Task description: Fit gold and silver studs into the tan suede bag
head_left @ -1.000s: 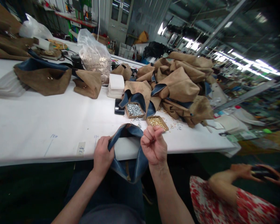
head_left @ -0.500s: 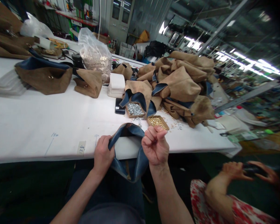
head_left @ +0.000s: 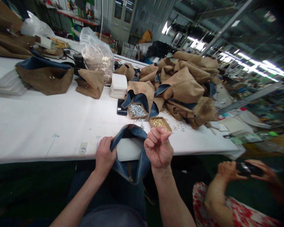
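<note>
My left hand (head_left: 104, 156) grips the left rim of a blue-lined bag (head_left: 132, 157) that hangs open over the near edge of the white table (head_left: 49, 119). My right hand (head_left: 158, 148) is raised beside the bag's right rim, fingers curled and pinched together; what they hold is too small to name. Just beyond my right hand sit a small box of gold studs (head_left: 159, 123) and a box of silver studs (head_left: 136, 110). Loose studs lie scattered around the boxes.
A heap of tan bags (head_left: 184, 85) fills the table's right side. More tan bags (head_left: 46, 77), a clear sack of metal parts (head_left: 96, 56), a white pad stack (head_left: 118, 85) and a phone (head_left: 120, 108) lie behind. Another person's hands (head_left: 246, 171) hold a dark object at lower right.
My hands and the bag have barely moved. The other person's hands at lower right have shifted left and slightly up with the dark object.
</note>
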`<state>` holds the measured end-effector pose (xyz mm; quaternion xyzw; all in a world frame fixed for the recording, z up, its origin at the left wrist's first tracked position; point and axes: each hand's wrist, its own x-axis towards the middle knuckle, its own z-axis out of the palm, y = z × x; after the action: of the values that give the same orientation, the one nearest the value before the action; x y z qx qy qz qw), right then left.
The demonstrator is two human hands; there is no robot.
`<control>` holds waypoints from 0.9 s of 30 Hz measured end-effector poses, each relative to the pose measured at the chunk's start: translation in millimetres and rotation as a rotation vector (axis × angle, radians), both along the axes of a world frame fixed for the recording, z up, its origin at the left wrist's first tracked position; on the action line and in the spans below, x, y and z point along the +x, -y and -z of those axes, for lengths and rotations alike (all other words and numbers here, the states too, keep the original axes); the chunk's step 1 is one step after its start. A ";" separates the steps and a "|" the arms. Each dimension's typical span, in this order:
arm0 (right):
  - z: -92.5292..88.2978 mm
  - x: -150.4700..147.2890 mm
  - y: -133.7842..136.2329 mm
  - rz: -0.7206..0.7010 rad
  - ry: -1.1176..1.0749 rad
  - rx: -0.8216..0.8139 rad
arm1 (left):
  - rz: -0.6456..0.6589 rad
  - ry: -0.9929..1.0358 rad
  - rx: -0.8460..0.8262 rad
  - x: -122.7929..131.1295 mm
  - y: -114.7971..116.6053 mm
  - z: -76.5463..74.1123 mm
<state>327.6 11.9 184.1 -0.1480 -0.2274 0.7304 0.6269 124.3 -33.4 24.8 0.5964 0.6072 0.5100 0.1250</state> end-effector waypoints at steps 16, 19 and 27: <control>4.9 6.0 -1.3 -0.010 0.043 0.002 | 0.013 0.012 0.002 0.6 1.1 -1.5; 5.6 5.8 -1.0 0.024 0.041 0.025 | 0.008 0.005 0.009 0.4 1.1 -1.1; 3.8 6.7 0.8 0.083 0.046 0.016 | 0.008 -0.012 0.008 0.1 -0.6 1.3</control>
<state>334.3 11.1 180.3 -0.1690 -0.2413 0.6983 0.6523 124.4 -32.8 23.5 0.6025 0.6034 0.5082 0.1211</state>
